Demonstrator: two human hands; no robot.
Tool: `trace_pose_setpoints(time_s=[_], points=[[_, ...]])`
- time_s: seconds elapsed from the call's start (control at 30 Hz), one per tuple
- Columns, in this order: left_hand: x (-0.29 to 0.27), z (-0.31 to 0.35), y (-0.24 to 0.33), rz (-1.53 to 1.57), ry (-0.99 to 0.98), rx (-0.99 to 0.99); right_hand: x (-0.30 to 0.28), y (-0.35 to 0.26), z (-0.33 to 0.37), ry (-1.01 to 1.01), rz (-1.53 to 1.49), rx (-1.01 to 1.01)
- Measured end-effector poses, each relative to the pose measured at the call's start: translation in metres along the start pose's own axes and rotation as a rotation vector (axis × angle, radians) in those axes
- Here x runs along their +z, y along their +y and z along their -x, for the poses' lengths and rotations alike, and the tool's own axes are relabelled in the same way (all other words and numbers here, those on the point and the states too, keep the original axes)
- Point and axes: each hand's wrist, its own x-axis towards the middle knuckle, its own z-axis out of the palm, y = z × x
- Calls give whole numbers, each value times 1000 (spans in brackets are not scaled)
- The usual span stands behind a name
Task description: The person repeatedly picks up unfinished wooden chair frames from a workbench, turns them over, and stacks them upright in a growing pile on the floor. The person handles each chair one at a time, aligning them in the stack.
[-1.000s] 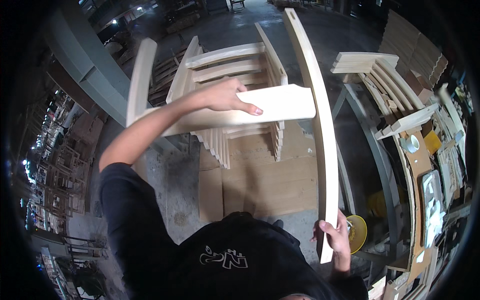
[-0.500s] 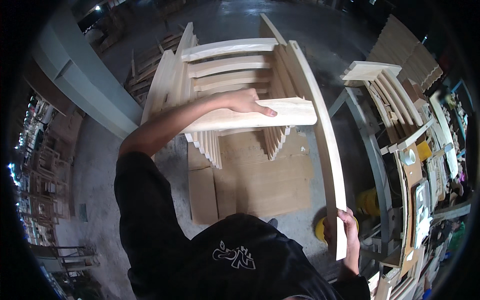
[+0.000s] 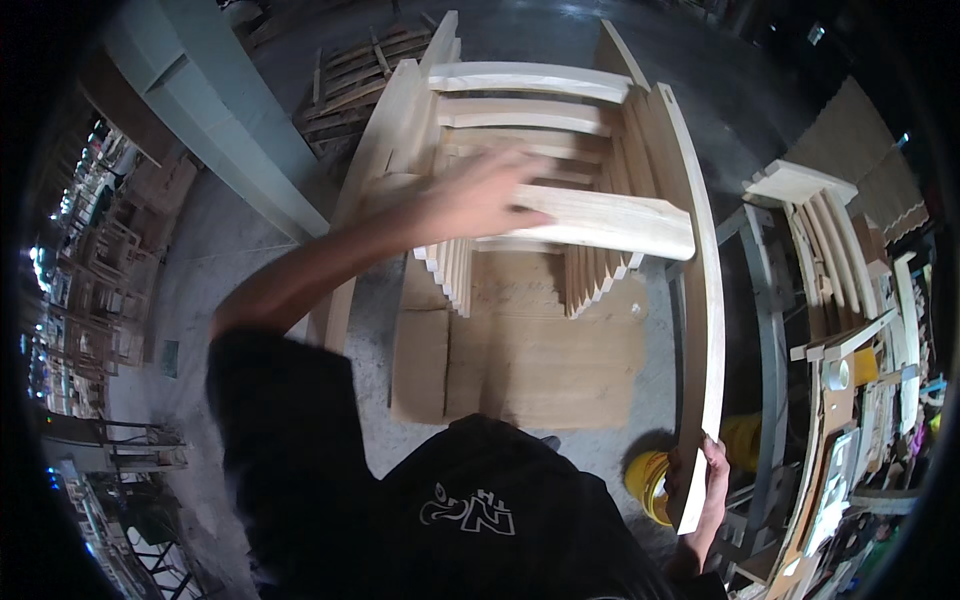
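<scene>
Left hand (image 3: 490,195) motion-blurred, fingertips smeared; can't tell if it touches the wide wooden crosspiece (image 3: 610,220). Left forearm (image 3: 320,262) covers the crosspiece's left end, so that joint with the left post (image 3: 385,130) is hidden. Right hand (image 3: 715,470): part of its fingers hidden behind the curved right post (image 3: 708,340) it grips. Just left of that grip, yellow bucket (image 3: 648,482) partly covered by post; contents unclear. Farther left, black shirt (image 3: 480,520) runs off the lower edge, hiding part of the cardboard (image 3: 540,360). Beyond the grip, crosspiece blocks parts of the stacked frames (image 3: 535,80).
</scene>
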Motion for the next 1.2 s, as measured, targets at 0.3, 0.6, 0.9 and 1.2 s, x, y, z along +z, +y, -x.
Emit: trace_pose_setpoints(time_s=[0.3,0.6,0.9,1.2], points=[[-11,328,53,868,47,-987,5,-4,2,110,-40,26],[-25,262,24,724,146,-965,52,-61,-24,175,43,-49],[-43,138,-95,776,254,-868,94,-145,-158,-417,-46,-305],[-53,54,-165,777,230,-844,131,-212,-271,-541,-152,-241]])
